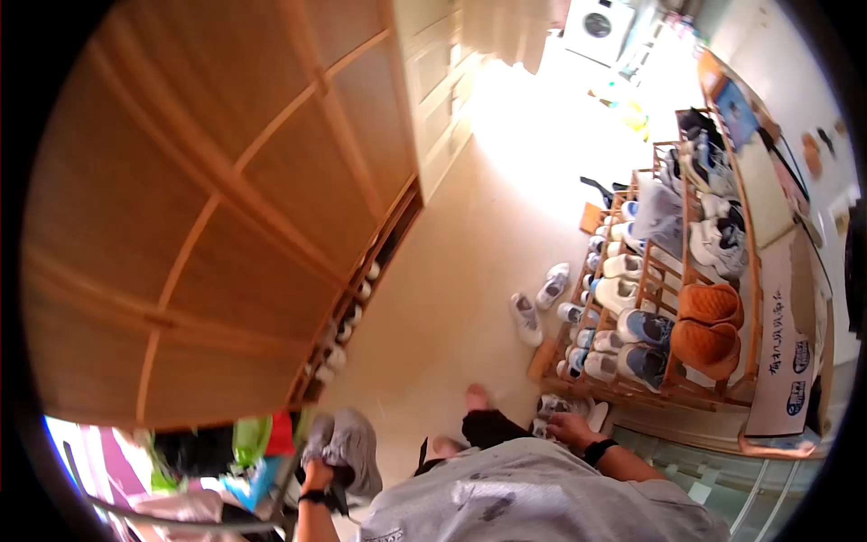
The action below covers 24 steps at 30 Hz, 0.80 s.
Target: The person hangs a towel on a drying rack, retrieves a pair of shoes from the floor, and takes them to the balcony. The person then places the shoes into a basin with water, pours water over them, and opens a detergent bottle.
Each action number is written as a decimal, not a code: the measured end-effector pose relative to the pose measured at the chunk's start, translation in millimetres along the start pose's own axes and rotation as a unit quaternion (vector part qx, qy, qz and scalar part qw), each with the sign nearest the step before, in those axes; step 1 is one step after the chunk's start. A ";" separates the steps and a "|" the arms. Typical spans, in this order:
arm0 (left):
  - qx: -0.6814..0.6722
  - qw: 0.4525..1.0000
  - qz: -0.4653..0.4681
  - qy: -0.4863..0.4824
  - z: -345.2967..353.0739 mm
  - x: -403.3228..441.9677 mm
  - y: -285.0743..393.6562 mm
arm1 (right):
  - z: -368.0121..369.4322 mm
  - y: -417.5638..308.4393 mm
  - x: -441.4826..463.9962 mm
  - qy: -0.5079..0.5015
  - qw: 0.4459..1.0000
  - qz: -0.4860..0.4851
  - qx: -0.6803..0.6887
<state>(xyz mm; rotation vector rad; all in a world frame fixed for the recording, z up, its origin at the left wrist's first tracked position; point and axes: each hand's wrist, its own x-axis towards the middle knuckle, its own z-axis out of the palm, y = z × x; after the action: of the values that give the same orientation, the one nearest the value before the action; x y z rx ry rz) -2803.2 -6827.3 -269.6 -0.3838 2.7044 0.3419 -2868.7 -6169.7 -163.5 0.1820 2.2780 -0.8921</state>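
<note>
A pair of grey shoes (350, 452) is gripped in my left hand (318, 473), which is closed around their openings at the lower left. My right hand (571, 431) is at the lower middle, its fingers loosely bent and partly apart, with nothing visible in it. Behind its fingertips are light sneakers (554, 406) by the foot of the shoe rack; whether the hand touches them I cannot tell. A white shoe (598, 415) shows just beyond that hand.
A wooden shoe rack (652, 390) full of shoes, with orange slippers (709, 331) on top, lines the right side. White sneakers (526, 318) lie on the floor (433, 298). To the left stands a large wooden cabinet (262, 235) with shoes beneath. A washing machine (598, 27) is far back.
</note>
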 end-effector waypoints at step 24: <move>-0.237 0.906 0.295 -0.190 -243.5 378.1 428.1 | -123.0 -55.1 121.5 0.223 0.942 0.172 0.185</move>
<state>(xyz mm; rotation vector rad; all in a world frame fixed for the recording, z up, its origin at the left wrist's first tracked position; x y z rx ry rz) -3354.5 -6580.0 -126.9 0.3675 2.2635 1.1247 -3047.4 -6145.2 -144.4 1.0084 2.3398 -1.1665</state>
